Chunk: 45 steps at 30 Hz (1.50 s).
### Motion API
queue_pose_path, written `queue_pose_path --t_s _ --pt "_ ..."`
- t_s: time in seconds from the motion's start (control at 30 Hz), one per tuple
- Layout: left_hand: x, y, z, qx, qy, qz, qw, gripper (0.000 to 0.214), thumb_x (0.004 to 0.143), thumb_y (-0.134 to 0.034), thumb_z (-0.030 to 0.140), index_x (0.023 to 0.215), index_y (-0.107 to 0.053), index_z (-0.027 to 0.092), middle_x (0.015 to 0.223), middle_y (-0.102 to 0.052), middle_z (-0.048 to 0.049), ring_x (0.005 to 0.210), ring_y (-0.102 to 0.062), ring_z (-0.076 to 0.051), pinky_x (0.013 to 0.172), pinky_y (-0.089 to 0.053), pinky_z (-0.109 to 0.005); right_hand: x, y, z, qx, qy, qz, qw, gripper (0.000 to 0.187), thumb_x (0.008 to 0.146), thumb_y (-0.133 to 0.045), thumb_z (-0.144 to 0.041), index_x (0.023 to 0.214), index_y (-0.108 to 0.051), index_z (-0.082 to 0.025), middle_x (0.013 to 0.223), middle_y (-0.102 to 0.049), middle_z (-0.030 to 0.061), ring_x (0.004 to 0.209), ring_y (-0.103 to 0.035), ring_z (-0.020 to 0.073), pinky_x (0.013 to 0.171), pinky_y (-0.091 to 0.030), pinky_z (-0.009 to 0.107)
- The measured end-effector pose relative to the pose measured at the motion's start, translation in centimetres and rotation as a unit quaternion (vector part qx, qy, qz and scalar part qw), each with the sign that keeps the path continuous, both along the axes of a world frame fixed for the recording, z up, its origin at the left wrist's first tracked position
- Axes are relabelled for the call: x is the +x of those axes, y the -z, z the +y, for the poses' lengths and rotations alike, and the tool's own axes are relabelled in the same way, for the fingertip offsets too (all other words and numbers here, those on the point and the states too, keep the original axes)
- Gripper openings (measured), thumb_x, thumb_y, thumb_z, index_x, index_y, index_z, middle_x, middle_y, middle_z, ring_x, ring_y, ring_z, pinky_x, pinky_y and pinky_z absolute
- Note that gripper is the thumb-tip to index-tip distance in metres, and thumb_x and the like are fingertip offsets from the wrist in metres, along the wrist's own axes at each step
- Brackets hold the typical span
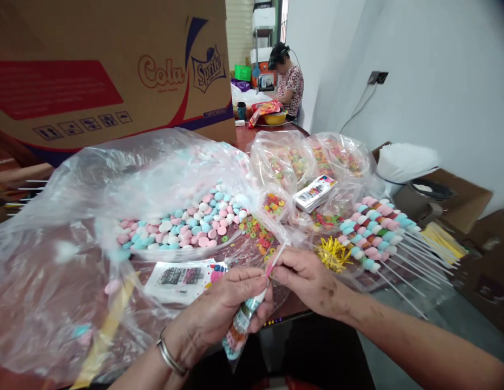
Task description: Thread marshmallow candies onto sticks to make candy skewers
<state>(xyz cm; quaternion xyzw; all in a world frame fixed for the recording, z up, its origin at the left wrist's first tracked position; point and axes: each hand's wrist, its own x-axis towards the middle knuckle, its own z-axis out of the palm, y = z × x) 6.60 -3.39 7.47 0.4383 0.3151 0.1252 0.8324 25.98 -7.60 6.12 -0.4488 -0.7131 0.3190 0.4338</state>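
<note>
Near the table's front edge, my left hand (231, 298) is closed around a candy skewer (235, 336) in a see-through wrapper. Blue, white and orange-brown pieces show through the film, and the wrapped end points down toward my lap. My right hand (302, 276) pinches at the neck of the wrapper, where the pale stick (279, 252) sticks out upward. Something pinkish shows at the neck; whether a tie is between the fingertips is hidden. Gold twist ties (334, 254) lie in a bunch just beyond my right hand. Printed labels (182, 279) are stacked beyond my left wrist.
Pink, blue and white marshmallows (187, 225) fill a big plastic bag. Ring gummies (260, 235) lie beside them, with more bags (292, 162) behind. Finished-looking skewers (373, 233) are piled right. A large carton (113, 70) stands back left. Another person (290, 86) sits far back.
</note>
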Motion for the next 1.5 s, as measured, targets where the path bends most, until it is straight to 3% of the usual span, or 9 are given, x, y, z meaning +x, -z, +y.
queue_pose_path --t_s 0.13,0.3,0.6,0.7,0.9,0.97,1.07,1.17,1.5 --pt "0.3 -0.1 -0.2 0.051 -0.037 0.04 0.997 0.033 0.088 -0.063 0.037 0.065 -0.06 0.013 0.055 -0.058 -0.0011 0.043 -0.05 -0.008 0.042 -0.033 -0.016 0.3 0.5 -1.1 0.122 0.113 -0.169 0.971 0.021 0.1 -0.046 -0.019 0.092 -0.065 -0.015 0.081 -0.063 0.0043 0.077 -0.058 0.0159 0.072 -0.047 0.029" --pt "0.6 -0.4 -0.5 0.097 0.036 0.082 0.991 0.039 0.088 -0.061 0.044 0.062 -0.058 0.015 0.056 -0.056 0.0007 0.044 -0.047 -0.008 0.044 -0.032 -0.018 0.2 0.3 -2.3 0.352 0.022 -0.373 0.858 0.035 0.1 -0.04 -0.018 0.127 -0.057 -0.005 0.116 -0.065 0.0151 0.109 -0.052 0.0277 0.103 -0.036 0.05" --pt "0.6 -1.1 -0.3 0.171 0.169 0.17 0.956 0.036 0.091 -0.051 0.047 0.07 -0.056 0.018 0.057 -0.051 0.0034 0.047 -0.042 -0.009 0.045 -0.031 -0.02 0.5 -1.4 -2.8 0.32 -0.034 -0.403 0.857 0.023 0.092 -0.043 -0.01 0.084 -0.064 -0.011 0.075 -0.056 0.0054 0.075 -0.045 0.0206 0.091 -0.037 0.044" --pt "0.8 -0.4 -0.6 0.387 0.13 0.194 0.892 0.024 0.093 -0.05 0.037 0.078 -0.058 0.02 0.065 -0.059 0.0022 0.057 -0.054 -0.013 0.052 -0.039 -0.021 0.8 -1.5 -2.6 0.276 -0.021 -0.404 0.872 0.018 0.09 -0.049 -0.015 0.076 -0.06 -0.014 0.072 -0.055 0.004 0.071 -0.042 0.0197 0.074 -0.036 0.041" --pt "1.6 0.9 -1.2 0.755 -0.013 0.072 0.652 0.017 0.091 -0.049 0.011 0.083 -0.06 0.021 0.069 -0.061 0.0009 0.059 -0.055 -0.013 0.055 -0.038 -0.023 1.7 -2.2 -2.4 0.227 0.002 -0.388 0.893 0.024 0.093 -0.05 -0.018 0.071 -0.058 -0.016 0.069 -0.058 0.0028 0.069 -0.044 0.0186 0.072 -0.036 0.037" --pt "1.6 0.8 -1.0 0.727 -0.031 0.083 0.68 0.017 0.092 -0.05 0.013 0.08 -0.061 0.021 0.065 -0.06 0.0015 0.056 -0.053 -0.012 0.054 -0.038 -0.022 3.4 -2.9 -2.2 0.224 0.036 -0.337 0.914 0.022 0.097 -0.045 -0.02 0.084 -0.062 -0.015 0.079 -0.064 0.0049 0.078 -0.05 0.0194 0.077 -0.039 0.037" --pt "1.7 0.0 -0.9 0.544 -0.095 0.141 0.822 0.019 0.089 -0.059 0.026 0.071 -0.061 0.02 0.055 -0.056 0.0038 0.048 -0.048 -0.01 0.048 -0.036 -0.019 7.6 -3.2 -1.4 0.196 0.121 -0.306 0.924 0.024 0.1 -0.042 -0.02 0.113 -0.061 -0.013 0.105 -0.069 0.0107 0.096 -0.057 0.0205 0.087 -0.042 0.036" --pt "2.0 -1.1 -1.1 0.299 -0.159 0.156 0.928 0.025 0.084 -0.066 0.035 0.066 -0.057 0.02 0.046 -0.053 0.006 0.036 -0.039 -0.007 0.037 -0.028 -0.017 11.5 -1.8 -0.5 0.116 0.09 -0.422 0.895 0.023 0.098 -0.045 -0.014 0.098 -0.067 -0.015 0.087 -0.069 0.0079 0.082 -0.057 0.0202 0.08 -0.043 0.035" --pt "2.9 -1.0 -1.6 0.132 -0.163 0.119 0.971 0.029 0.078 -0.07 0.041 0.066 -0.057 0.019 0.048 -0.058 0.0043 0.028 -0.035 -0.004 0.027 -0.023 -0.012 13.7 2.9 0.5 0.097 -0.001 -0.531 0.842 0.018 0.092 -0.052 -0.007 0.087 -0.068 -0.013 0.089 -0.068 0.0088 0.087 -0.059 0.0209 0.084 -0.048 0.037"
